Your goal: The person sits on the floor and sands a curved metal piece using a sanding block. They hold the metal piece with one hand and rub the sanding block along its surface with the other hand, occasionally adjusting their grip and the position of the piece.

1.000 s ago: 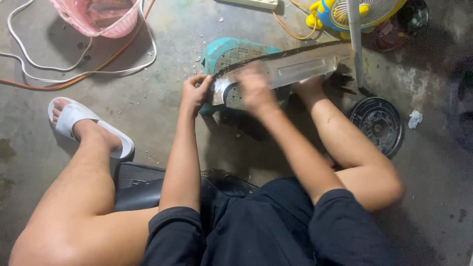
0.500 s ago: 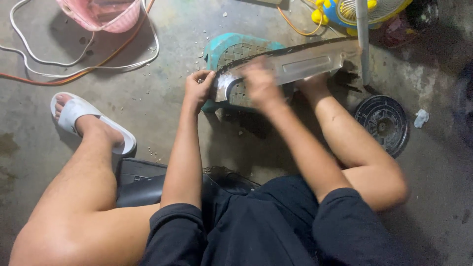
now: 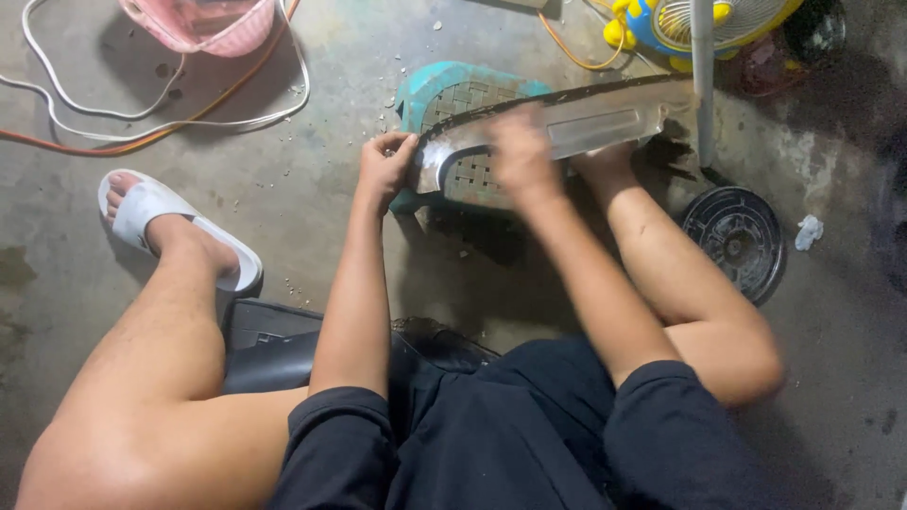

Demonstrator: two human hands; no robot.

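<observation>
While blurred, right hand (image 3: pixel 521 156) on panel (image 3: pixel 605 118)

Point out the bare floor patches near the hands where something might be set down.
Bare concrete lies between the sandalled foot and the teal stool, below the white cable. Crowded: the left hand and right hand work the long metal panel on the stool; the round black disc and fan fill the right.

Both arms reach straight out toward upper centre of the frame. Left hand (image 3: pixel 385 167) has its fingers curled tight, pinching. Right hand (image 3: pixel 522 156) sits just right of it, palm down, motion-blurred, fingers unclear.
</observation>
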